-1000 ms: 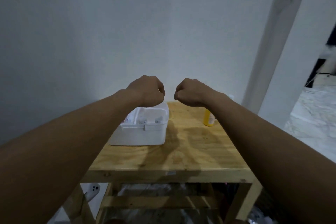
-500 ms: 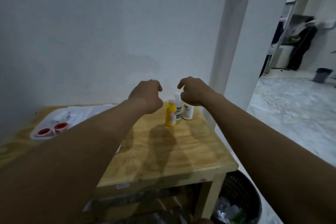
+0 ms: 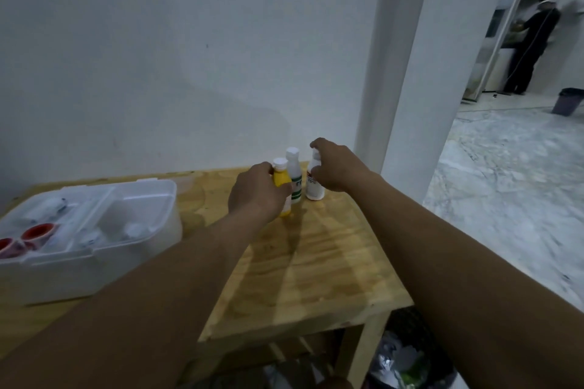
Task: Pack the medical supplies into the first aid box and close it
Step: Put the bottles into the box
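Three bottles stand together at the far edge of the wooden table (image 3: 316,265). My left hand (image 3: 257,193) grips the yellow bottle (image 3: 281,179), which has a white cap. My right hand (image 3: 339,169) curls round the white bottle with the red label (image 3: 314,191), fingers over its top. Between them stands a white bottle with green stripes (image 3: 294,175), untouched. The white first aid box (image 3: 104,257) sits open at the left of the table. Its tray holds red-rimmed rolls (image 3: 38,232) and small clear items.
A white wall runs behind the table and a white pillar (image 3: 407,57) rises at its right corner. A dark waste bin (image 3: 410,357) stands under the table's right end. Marble floor lies to the right, with a person (image 3: 531,41) and a grey bin (image 3: 568,101) far off.
The view has swung right and down from the box to the bottles. Both hands, held up as empty fists before, have dropped onto the bottles and closed round them.
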A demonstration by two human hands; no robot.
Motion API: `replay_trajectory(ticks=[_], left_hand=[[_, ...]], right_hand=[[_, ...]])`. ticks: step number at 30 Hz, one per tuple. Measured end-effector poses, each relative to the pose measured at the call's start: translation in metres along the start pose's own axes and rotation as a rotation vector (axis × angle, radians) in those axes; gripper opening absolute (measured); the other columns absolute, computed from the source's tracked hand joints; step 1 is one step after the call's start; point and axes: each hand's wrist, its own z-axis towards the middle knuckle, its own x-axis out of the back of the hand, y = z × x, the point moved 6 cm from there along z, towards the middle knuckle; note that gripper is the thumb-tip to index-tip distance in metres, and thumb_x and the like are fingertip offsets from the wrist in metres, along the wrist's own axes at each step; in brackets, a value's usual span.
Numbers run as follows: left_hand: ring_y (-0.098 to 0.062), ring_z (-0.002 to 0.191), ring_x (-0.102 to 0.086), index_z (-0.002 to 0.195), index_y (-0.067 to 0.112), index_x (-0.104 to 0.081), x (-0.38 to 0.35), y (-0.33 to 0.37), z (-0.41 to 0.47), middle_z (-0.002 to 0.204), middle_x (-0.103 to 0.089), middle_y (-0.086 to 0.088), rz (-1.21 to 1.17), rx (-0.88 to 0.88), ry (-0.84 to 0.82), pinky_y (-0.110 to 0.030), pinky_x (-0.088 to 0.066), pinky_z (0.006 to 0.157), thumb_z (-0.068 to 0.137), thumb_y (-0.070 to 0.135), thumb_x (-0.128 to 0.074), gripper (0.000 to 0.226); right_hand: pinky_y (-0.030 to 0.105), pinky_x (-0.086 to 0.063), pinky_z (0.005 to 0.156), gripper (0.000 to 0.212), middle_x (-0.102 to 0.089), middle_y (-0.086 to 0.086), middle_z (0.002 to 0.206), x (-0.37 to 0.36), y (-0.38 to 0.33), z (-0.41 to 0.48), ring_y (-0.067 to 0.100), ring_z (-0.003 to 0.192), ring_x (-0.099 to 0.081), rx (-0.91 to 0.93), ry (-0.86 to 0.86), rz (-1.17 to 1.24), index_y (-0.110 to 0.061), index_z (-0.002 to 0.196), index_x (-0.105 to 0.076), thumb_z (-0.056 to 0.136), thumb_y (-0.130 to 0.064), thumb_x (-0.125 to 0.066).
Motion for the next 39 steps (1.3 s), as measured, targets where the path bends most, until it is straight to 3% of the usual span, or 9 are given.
replay_trajectory(ticks=[7,10,17,21,24,29,39], left_hand=[[-0.029,0.084,-0.063,0.097,0.021,-0.064,0.001,0.0,0.001,0.101,-0.069,-0.004,0.036,-0.005,0.022,-0.037,-0.049,0.066,0.083,0.046,-0.072,0.03],[-0.029,0.082,-0.063,0.092,0.02,-0.063,0.008,0.005,-0.003,0.097,-0.07,-0.005,0.047,-0.008,0.009,-0.034,-0.044,0.063,0.082,0.044,-0.074,0.028],[-0.03,0.091,-0.063,0.108,0.017,-0.067,0.052,0.031,-0.021,0.108,-0.069,-0.007,0.017,-0.055,0.016,-0.035,-0.049,0.071,0.083,0.039,-0.073,0.034],[-0.028,0.092,-0.063,0.105,0.018,-0.064,0.094,0.044,-0.033,0.106,-0.067,-0.005,0.002,-0.09,0.063,-0.037,-0.052,0.077,0.082,0.041,-0.072,0.034],[-0.024,0.088,-0.06,0.106,0.018,-0.062,0.134,0.051,-0.039,0.103,-0.064,-0.003,0.002,-0.123,0.083,-0.035,-0.05,0.076,0.082,0.04,-0.072,0.034],[-0.024,0.092,-0.056,0.111,0.015,-0.06,0.201,0.042,-0.044,0.108,-0.061,-0.005,0.053,-0.153,0.124,-0.032,-0.044,0.073,0.081,0.036,-0.073,0.039],[-0.024,0.096,-0.059,0.11,0.019,-0.06,0.25,-0.029,-0.04,0.109,-0.064,-0.004,0.13,-0.074,0.144,-0.034,-0.049,0.079,0.077,0.038,-0.076,0.041]], right_hand=[[0.033,-0.047,0.077,0.033,-0.062,0.013,0.119,0.008,0.008,-0.002,0.028,0.1,-0.059,-0.039,0.081,0.0,-0.011,0.121,-0.054,0.092,-0.024,-0.062],[0.032,-0.046,0.075,0.035,-0.062,0.011,0.119,0.017,0.005,-0.008,0.025,0.099,-0.058,-0.043,0.069,-0.015,-0.01,0.12,-0.056,0.091,-0.027,-0.064],[0.03,-0.042,0.069,0.042,-0.062,0.01,0.118,0.063,-0.024,-0.039,0.022,0.09,-0.053,0.002,0.03,-0.107,-0.009,0.12,-0.059,0.086,-0.03,-0.07],[0.03,-0.042,0.068,0.033,-0.063,0.01,0.114,0.097,-0.056,-0.058,0.023,0.09,-0.055,0.052,0.063,-0.147,-0.008,0.111,-0.063,0.084,-0.026,-0.068],[0.033,-0.052,0.07,0.029,-0.065,0.011,0.11,0.117,-0.086,-0.071,0.026,0.092,-0.063,0.087,0.083,-0.125,-0.005,0.109,-0.067,0.085,-0.022,-0.067],[0.029,-0.055,0.059,0.025,-0.066,0.008,0.105,0.135,-0.139,-0.083,0.022,0.078,-0.069,0.157,0.083,-0.019,-0.011,0.108,-0.068,0.084,-0.017,-0.069],[0.024,-0.05,0.054,0.021,-0.068,0.008,0.101,0.092,-0.235,-0.074,0.023,0.076,-0.073,0.321,-0.02,0.105,-0.014,0.105,-0.068,0.084,-0.013,-0.071]])
